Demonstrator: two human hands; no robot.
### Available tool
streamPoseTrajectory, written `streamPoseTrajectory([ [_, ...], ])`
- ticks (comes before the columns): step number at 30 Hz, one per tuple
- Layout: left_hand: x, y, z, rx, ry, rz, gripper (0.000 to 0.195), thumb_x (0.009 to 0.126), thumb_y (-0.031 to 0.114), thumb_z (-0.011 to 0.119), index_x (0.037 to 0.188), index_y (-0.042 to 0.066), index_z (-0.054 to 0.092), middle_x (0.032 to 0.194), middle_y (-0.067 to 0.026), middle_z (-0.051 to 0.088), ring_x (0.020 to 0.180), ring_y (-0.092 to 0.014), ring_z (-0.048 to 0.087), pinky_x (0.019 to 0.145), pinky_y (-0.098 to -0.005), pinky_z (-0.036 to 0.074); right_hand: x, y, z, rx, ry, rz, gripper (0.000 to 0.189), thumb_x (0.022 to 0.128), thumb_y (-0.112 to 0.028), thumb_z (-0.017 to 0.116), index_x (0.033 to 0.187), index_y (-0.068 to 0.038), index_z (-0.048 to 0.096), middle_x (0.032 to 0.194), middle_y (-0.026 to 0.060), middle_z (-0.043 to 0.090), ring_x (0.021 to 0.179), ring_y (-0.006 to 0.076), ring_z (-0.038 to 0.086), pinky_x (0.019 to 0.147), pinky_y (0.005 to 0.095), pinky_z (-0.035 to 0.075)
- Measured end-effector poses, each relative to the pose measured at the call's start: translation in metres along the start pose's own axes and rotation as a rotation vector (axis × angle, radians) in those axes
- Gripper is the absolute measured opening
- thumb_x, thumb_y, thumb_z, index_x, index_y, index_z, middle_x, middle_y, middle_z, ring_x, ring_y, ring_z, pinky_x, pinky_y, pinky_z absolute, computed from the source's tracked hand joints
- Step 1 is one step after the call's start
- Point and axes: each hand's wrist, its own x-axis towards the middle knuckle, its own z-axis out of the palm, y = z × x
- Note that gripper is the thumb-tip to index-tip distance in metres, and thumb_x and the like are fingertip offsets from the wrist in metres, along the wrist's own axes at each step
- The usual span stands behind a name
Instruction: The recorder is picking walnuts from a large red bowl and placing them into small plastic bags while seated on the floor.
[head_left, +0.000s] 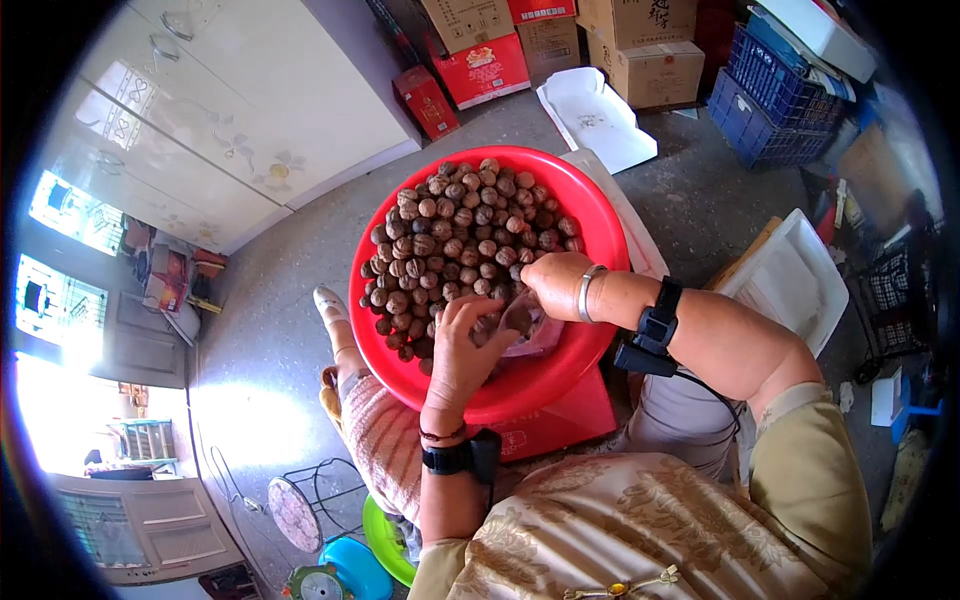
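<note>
A large red plastic basin (616, 217) full of whole walnuts (450, 247) sits before me on a red box (559, 420). At its near right side a thin see-through plastic bag (540, 337) lies inside the basin, with dark round shapes in it. My right hand (559, 285) pinches the bag's upper edge between thumb and fingers. Beside it my left hand (461, 349) curves in a C over the near walnuts, its thumb and fingertips pointing at the bag's mouth. Whether it grips the bag or a walnut there is hard to see.
White cabinets (225, 97) stand at the upper left. Cardboard boxes (660, 75), a white foam tray (600, 124) and blue crates (780, 105) lie beyond the basin. Another white tray (787, 277) is at right. A round stool (295, 514) and green basin (382, 536) stand lower left.
</note>
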Motion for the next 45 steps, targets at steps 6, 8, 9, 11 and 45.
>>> streamPoseTrajectory([
  [6, -0.002, -0.006, -0.01, -0.086, 0.068, -0.246, 0.032, 0.074, 0.012, 0.08, 0.104, 0.007, 0.072, 0.107, -0.0105, 0.067, 0.104, -0.03, 0.06, 0.093, -0.0397, 0.048, 0.0, 0.0, 0.0, 0.013, 0.005, -0.017, 0.018, 0.077, -0.002, 0.063, 0.091, 0.001, 0.074, 0.092, 0.024, 0.072, 0.09, 0.0397, 0.072, 0.078, 0.0458, 0.058],
  [8, -0.004, -0.021, -0.016, -0.064, 0.11, -0.267, 0.03, 0.074, 0.012, 0.08, 0.103, 0.006, 0.072, 0.104, -0.0102, 0.067, 0.101, -0.03, 0.061, 0.091, -0.0396, 0.048, -0.001, 0.002, 0.0, 0.021, 0.015, -0.029, 0.017, 0.077, -0.001, 0.062, 0.09, 0.001, 0.074, 0.091, 0.0244, 0.072, 0.09, 0.0404, 0.071, 0.078, 0.046, 0.058],
  [9, -0.005, -0.032, -0.017, -0.045, 0.151, -0.287, 0.029, 0.074, 0.011, 0.08, 0.101, 0.006, 0.073, 0.102, -0.0099, 0.068, 0.099, -0.029, 0.061, 0.089, -0.0395, 0.048, -0.001, 0.002, 0.0, 0.022, 0.014, -0.031, 0.017, 0.077, -0.001, 0.062, 0.09, 0.001, 0.074, 0.091, 0.0244, 0.072, 0.09, 0.0404, 0.071, 0.078, 0.046, 0.058],
  [11, -0.01, -0.057, -0.024, 0.06, 0.234, -0.236, 0.026, 0.075, 0.012, 0.077, 0.1, 0.006, 0.073, 0.099, -0.0116, 0.068, 0.095, -0.031, 0.061, 0.088, -0.0409, 0.048, -0.002, 0.001, -0.001, 0.03, 0.022, -0.03, 0.017, 0.077, -0.001, 0.062, 0.089, 0.001, 0.074, 0.091, 0.0244, 0.072, 0.09, 0.0406, 0.071, 0.078, 0.0461, 0.057],
  [45, -0.016, -0.048, -0.034, -0.763, 0.147, -0.563, 0.027, 0.091, 0.001, 0.067, 0.118, 0.003, 0.064, 0.103, -0.004, 0.071, 0.091, -0.012, 0.067, 0.081, -0.0254, 0.054, -0.002, 0.002, 0.0, 0.042, 0.033, -0.031, 0.015, 0.078, -0.004, 0.062, 0.087, 0.001, 0.073, 0.089, 0.0233, 0.071, 0.087, 0.0406, 0.071, 0.076, 0.0472, 0.057],
])
